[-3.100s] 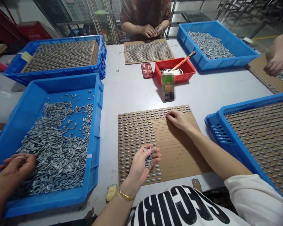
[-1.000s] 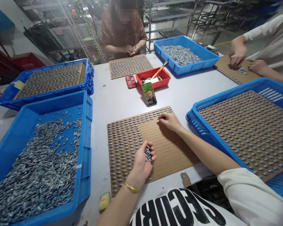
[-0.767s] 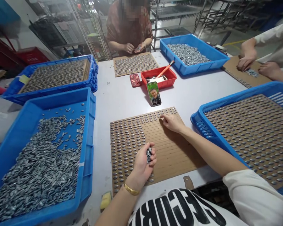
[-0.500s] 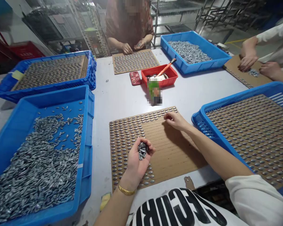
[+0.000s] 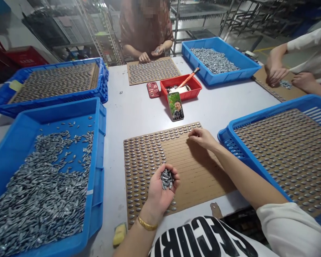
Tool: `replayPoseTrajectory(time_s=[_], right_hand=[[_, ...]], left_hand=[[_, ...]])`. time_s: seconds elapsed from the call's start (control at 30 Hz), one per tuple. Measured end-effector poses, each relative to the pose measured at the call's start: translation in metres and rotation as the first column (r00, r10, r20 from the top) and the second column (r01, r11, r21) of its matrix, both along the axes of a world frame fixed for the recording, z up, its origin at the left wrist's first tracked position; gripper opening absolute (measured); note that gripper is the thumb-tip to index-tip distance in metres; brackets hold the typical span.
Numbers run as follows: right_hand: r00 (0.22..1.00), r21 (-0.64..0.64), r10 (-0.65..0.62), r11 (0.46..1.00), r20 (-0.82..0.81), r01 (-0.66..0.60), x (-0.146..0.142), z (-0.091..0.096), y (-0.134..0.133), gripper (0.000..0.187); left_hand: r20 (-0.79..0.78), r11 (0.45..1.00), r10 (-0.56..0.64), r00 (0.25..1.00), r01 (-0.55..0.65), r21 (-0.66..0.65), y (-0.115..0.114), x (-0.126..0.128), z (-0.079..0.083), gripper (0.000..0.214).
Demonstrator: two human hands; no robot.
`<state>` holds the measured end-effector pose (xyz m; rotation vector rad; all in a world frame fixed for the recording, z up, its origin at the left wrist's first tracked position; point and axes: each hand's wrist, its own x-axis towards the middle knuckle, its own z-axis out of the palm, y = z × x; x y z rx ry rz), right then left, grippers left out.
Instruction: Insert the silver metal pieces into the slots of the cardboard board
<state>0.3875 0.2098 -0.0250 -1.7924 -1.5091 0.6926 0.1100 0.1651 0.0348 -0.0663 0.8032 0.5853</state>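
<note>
My left hand (image 5: pixel 160 188) is cupped around a small heap of grey metal pieces (image 5: pixel 166 178), held above the near edge of a brown cardboard board (image 5: pixel 198 171). The board's left part and far rows are filled with such pieces; its right part shows bare grooves. My right hand (image 5: pixel 202 137) rests on the board's far right rows, fingers pinched together on a piece I cannot make out clearly.
A blue bin of loose pieces (image 5: pixel 40 192) stands at my left. A blue bin holding a filled board (image 5: pixel 289 150) is at my right. Ahead lie a phone (image 5: pixel 175 106), a red tray (image 5: pixel 181 86) and a red case (image 5: pixel 153 89). Other people work at the far side and right.
The view has tilted slightly. My left hand has closed a little around its heap and lowered; my right hand has shifted slightly right along the far rows.
</note>
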Motion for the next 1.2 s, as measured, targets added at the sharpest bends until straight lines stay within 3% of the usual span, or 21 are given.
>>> replayPoseTrajectory(time_s=[0.07, 0.2, 0.37, 0.53, 0.83, 1.2], right_hand=[[0.999, 0.011, -0.039, 0.999, -0.035, 0.039, 0.001, -0.005, 0.003, 0.017], [0.993, 0.021, -0.085, 0.996, -0.084, 0.087, -0.003, -0.018, 0.010, 0.020], [0.989, 0.020, -0.102, 0.994, -0.105, 0.104, -0.013, -0.022, 0.017, 0.018], [0.992, 0.023, -0.099, 0.995, -0.082, 0.101, -0.019, -0.023, 0.024, 0.016], [0.998, -0.004, -0.054, 0.999, 0.014, 0.054, -0.016, -0.025, 0.026, 0.015], [0.964, 0.126, -0.044, 0.992, 0.262, 0.011, -0.022, -0.026, 0.024, 0.009]], left_hand=[[0.059, 0.999, 0.018, 0.998, -0.020, 0.044, 0.000, 0.000, 0.000, 0.017], [0.072, 0.997, 0.071, 0.995, -0.070, -0.017, -0.003, 0.004, -0.006, 0.016], [0.129, 0.998, 0.061, 0.990, -0.063, 0.011, -0.006, 0.006, -0.009, 0.017], [0.066, 0.999, 0.037, 0.997, -0.035, -0.019, -0.008, 0.003, -0.012, 0.014], [0.002, 0.999, 0.026, 1.000, -0.026, -0.037, -0.011, 0.007, -0.016, 0.011], [-0.032, 1.000, -0.010, 0.999, 0.011, 0.027, -0.012, 0.009, -0.015, 0.020]])
